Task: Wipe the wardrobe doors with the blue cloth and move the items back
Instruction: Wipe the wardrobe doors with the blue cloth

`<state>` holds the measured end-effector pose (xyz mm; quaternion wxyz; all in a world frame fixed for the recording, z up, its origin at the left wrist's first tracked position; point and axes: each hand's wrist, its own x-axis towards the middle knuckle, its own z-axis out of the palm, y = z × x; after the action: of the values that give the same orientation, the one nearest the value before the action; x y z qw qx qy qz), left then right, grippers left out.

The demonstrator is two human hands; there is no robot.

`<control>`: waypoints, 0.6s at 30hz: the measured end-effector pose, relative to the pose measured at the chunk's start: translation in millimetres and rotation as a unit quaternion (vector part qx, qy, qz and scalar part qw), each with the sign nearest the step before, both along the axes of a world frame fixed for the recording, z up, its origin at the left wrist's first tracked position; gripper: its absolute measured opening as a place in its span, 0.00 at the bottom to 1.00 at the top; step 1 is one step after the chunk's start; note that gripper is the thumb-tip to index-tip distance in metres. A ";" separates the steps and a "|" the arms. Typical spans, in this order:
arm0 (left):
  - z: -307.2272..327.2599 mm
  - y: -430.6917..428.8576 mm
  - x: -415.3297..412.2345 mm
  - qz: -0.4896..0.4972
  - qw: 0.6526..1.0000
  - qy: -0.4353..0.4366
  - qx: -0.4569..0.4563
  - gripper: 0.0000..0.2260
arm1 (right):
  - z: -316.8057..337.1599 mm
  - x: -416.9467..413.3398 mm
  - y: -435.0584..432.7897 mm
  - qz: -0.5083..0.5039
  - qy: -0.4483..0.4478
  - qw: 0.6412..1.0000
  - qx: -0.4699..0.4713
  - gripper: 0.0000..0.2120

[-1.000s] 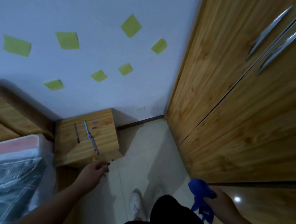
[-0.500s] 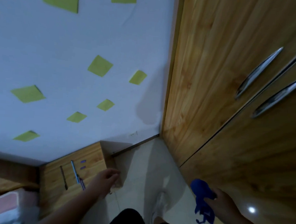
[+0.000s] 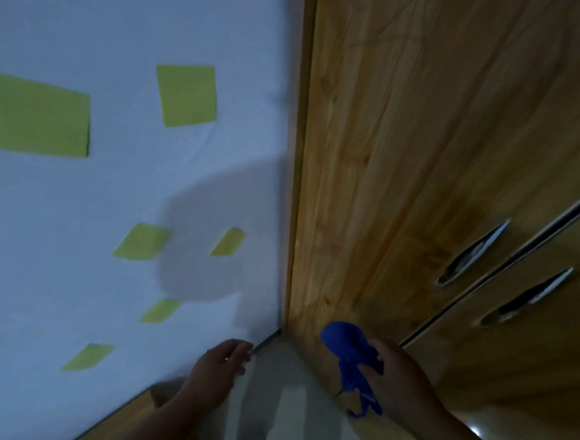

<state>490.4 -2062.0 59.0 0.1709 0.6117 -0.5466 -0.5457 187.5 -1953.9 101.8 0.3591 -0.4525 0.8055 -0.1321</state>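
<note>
Yellow sticky notes (image 3: pixel 187 96) are seen scattered on the wall (image 3: pixel 77 205) at far left.

The left hand (image 3: pixel 218 369) is held low by the wall's bottom edge, above the floor (image 3: pixel 289 402). Its fingers (image 3: pixel 243 349) are loosely curled and nothing is seen held in them.

The blue cloth (image 3: pixel 345 340) is bunched in the right hand (image 3: pixel 397 382), with the fingers wrapped round its middle. A rounded wad sticks out above the grip and a ragged tail hangs below. It looks soft, crumpled and unfolded. It is held near the bottom left corner of the wardrobe doors (image 3: pixel 406 159); whether it touches the wood cannot be told.

Two metal handles (image 3: pixel 473 255) are set either side of the gap between the doors, further right.

Step judged: the start of wiping, cloth in hand and brought up to the leftmost door, no stroke evident. The items to be moved back are not in view.

The next move probably calls for the wad to be pressed flat on the door face and swept along the panel, with the handles worked around. A flatter, spread cloth would likely cover more wood per pass.
</note>
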 end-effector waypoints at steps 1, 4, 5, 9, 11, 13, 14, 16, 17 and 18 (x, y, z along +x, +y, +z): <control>11.6 -18.3 -10.4 -0.026 0.999 0.006 -0.028 0.10 | 13.1 2.5 -7.5 -0.011 -0.002 1.000 0.005 0.19; 57.1 -71.7 -47.0 -0.104 0.986 0.046 -0.119 0.08 | 61.5 7.0 -31.0 -0.044 0.012 0.999 0.001 0.23; 74.3 -88.7 -60.3 -0.127 0.977 0.059 -0.158 0.08 | 80.0 8.7 -38.0 -0.055 0.025 0.998 -0.013 0.24; 145.7 -140.6 -107.5 -0.167 0.936 0.117 -0.288 0.07 | 157.8 29.2 -53.3 -0.088 0.126 0.981 -0.123 0.19; 179.1 -156.8 -124.2 -0.171 0.917 0.148 -0.327 0.08 | 196.5 44.6 -58.7 -0.100 0.165 0.964 -0.181 0.11; 208.5 -169.7 -135.9 -0.168 0.896 0.190 -0.366 0.09 | 231.1 56.6 -62.7 -0.106 0.186 0.945 -0.246 0.13; 223.4 -174.8 -140.3 -0.164 0.885 0.213 -0.380 0.09 | 245.9 60.1 -63.1 -0.103 0.200 0.933 -0.282 0.13; 255.8 -183.0 -145.8 -0.163 0.866 0.244 -0.404 0.11 | 278.6 65.8 -66.9 -0.097 0.227 0.908 -0.338 0.09; 273.5 -186.4 -147.6 -0.162 0.856 0.254 -0.420 0.12 | 296.8 67.5 -70.1 -0.096 0.243 0.895 -0.362 0.07; 291.0 -189.3 -148.9 -0.160 0.843 0.262 -0.441 0.13 | 315.3 67.6 -73.3 -0.094 0.261 0.879 -0.388 0.06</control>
<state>341.5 -2251.3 350.1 0.4694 0.2099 -0.7548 -0.4072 255.1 -2027.2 417.2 -0.0829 -0.4960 0.7930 -0.3440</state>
